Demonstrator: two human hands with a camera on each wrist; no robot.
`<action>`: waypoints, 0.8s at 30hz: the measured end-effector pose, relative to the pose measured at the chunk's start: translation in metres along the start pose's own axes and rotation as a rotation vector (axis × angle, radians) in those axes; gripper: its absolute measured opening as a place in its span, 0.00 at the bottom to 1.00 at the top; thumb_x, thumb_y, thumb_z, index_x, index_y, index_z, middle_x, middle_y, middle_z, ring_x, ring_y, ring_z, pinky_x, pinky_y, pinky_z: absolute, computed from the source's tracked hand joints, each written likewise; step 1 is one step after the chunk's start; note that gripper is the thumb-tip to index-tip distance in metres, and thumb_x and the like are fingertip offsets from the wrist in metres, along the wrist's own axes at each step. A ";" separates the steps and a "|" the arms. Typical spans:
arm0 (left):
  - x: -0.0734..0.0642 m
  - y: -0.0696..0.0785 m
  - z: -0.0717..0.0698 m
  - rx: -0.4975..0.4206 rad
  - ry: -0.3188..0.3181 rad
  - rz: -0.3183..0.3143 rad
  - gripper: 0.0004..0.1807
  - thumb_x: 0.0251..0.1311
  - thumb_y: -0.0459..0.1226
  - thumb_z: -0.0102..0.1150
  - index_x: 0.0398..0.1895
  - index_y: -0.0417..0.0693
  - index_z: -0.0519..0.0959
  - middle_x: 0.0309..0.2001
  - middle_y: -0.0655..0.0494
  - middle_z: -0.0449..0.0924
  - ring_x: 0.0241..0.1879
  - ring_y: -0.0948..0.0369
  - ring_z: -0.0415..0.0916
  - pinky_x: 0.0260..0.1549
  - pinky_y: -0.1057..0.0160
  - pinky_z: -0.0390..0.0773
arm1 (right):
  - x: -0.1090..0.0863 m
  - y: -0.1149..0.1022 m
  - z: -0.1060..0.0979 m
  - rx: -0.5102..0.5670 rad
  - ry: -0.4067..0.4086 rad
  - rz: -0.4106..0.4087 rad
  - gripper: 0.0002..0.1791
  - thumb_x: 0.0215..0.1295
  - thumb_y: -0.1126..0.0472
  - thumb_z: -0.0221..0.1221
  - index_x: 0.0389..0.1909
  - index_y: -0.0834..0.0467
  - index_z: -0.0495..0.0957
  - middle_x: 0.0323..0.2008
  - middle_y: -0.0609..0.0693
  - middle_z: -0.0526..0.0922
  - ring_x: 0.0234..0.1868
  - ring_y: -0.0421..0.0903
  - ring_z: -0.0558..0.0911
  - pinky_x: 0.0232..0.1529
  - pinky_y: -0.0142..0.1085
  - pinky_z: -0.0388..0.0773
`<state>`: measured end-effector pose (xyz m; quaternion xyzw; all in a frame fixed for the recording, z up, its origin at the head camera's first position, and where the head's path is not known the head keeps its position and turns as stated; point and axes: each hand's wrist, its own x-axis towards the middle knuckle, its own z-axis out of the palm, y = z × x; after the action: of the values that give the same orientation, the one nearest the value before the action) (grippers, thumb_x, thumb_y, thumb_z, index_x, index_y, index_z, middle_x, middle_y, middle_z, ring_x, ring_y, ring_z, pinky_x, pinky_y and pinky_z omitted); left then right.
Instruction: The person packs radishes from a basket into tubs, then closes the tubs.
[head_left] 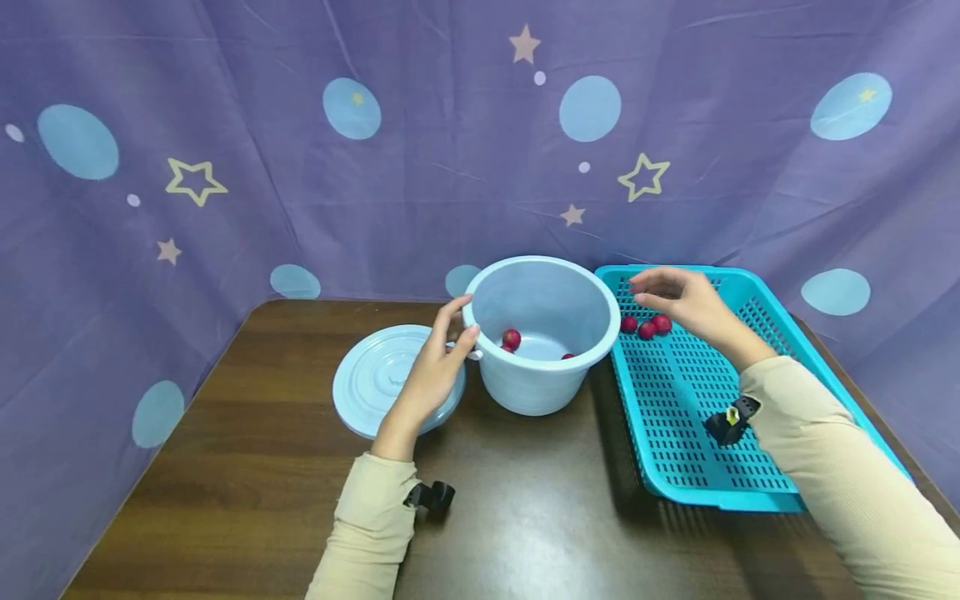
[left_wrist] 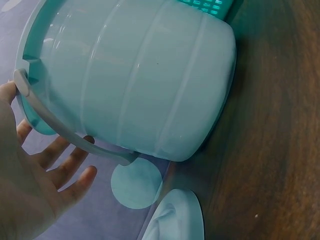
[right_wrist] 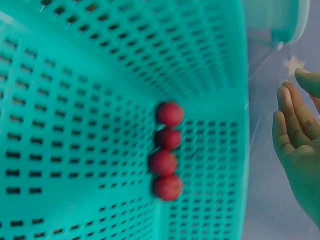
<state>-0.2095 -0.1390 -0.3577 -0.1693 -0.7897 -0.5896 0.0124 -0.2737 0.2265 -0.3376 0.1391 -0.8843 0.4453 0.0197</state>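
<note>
Red balls (head_left: 647, 330): four inside turquoise basket (head_left: 675, 490) at right, toward far end; others inside pale-blue bucket (head_left: 534, 390). Left hand (head_left: 435, 367) touches bucket's left rim, fingers loose. Right hand (head_left: 690, 304) empty, fingers relaxed, above basket's far end. Lid (head_left: 363, 383) left of bucket.

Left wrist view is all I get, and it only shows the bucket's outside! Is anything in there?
Observer: Yes, at least three round red things lie inside the bucket.
Child: Ooh! What about that green holey thing peeking out at the top?
Observer: That's a basket, and the right wrist view shows a row of four red ones in it.
Child: And where's the other hand?
Observer: The right hand is over the basket's far end.
</note>
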 end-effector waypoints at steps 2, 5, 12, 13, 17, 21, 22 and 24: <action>0.000 0.001 0.000 -0.001 -0.003 -0.001 0.28 0.77 0.41 0.45 0.76 0.49 0.55 0.64 0.35 0.66 0.57 0.48 0.72 0.55 0.52 0.71 | 0.001 0.011 -0.002 -0.018 -0.008 0.024 0.21 0.72 0.57 0.58 0.61 0.63 0.74 0.57 0.61 0.78 0.47 0.34 0.79 0.47 0.29 0.75; 0.000 0.001 0.000 0.002 -0.004 0.001 0.28 0.77 0.41 0.45 0.76 0.49 0.55 0.64 0.35 0.67 0.57 0.49 0.72 0.55 0.52 0.71 | 0.002 0.027 -0.005 -0.015 -0.013 0.074 0.24 0.73 0.55 0.57 0.64 0.63 0.72 0.59 0.62 0.77 0.48 0.34 0.78 0.53 0.40 0.75; 0.000 0.002 0.000 0.003 0.000 0.003 0.28 0.76 0.41 0.45 0.76 0.48 0.55 0.63 0.34 0.67 0.55 0.48 0.73 0.54 0.52 0.71 | 0.009 0.053 -0.009 0.022 -0.004 0.162 0.26 0.73 0.54 0.57 0.66 0.64 0.69 0.61 0.64 0.74 0.54 0.44 0.77 0.62 0.59 0.66; 0.000 0.002 0.000 0.003 0.001 0.002 0.28 0.76 0.41 0.45 0.76 0.48 0.55 0.63 0.34 0.68 0.55 0.48 0.73 0.53 0.52 0.71 | 0.010 0.056 -0.009 0.018 -0.007 0.170 0.26 0.73 0.54 0.57 0.66 0.64 0.70 0.61 0.64 0.74 0.56 0.48 0.76 0.62 0.59 0.66; 0.000 0.003 0.000 0.013 -0.003 -0.014 0.29 0.77 0.42 0.45 0.76 0.50 0.55 0.63 0.37 0.68 0.55 0.50 0.73 0.54 0.53 0.70 | 0.014 0.064 -0.009 -0.016 -0.024 0.211 0.25 0.73 0.56 0.58 0.65 0.64 0.71 0.62 0.65 0.73 0.62 0.60 0.71 0.62 0.60 0.65; -0.002 0.004 0.000 0.010 -0.008 -0.023 0.29 0.77 0.42 0.45 0.76 0.49 0.55 0.64 0.38 0.67 0.57 0.50 0.72 0.55 0.52 0.70 | 0.017 0.073 -0.011 -0.039 -0.040 0.252 0.25 0.72 0.58 0.57 0.65 0.65 0.70 0.64 0.67 0.70 0.65 0.64 0.67 0.63 0.61 0.63; -0.002 0.004 0.000 0.008 -0.007 -0.022 0.29 0.77 0.42 0.45 0.76 0.49 0.55 0.64 0.37 0.67 0.57 0.50 0.72 0.55 0.52 0.70 | 0.017 0.075 -0.011 -0.041 -0.040 0.258 0.25 0.72 0.59 0.57 0.65 0.66 0.70 0.64 0.68 0.69 0.65 0.64 0.66 0.63 0.61 0.63; -0.002 0.005 -0.001 0.007 -0.005 -0.018 0.29 0.77 0.41 0.45 0.76 0.49 0.55 0.65 0.35 0.67 0.57 0.49 0.72 0.55 0.51 0.70 | 0.017 0.080 -0.013 -0.046 -0.046 0.265 0.25 0.72 0.60 0.57 0.65 0.67 0.68 0.64 0.69 0.68 0.65 0.66 0.66 0.63 0.62 0.62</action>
<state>-0.2063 -0.1387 -0.3532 -0.1635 -0.7933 -0.5865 0.0058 -0.3118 0.2782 -0.3893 0.0309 -0.9052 0.4201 -0.0565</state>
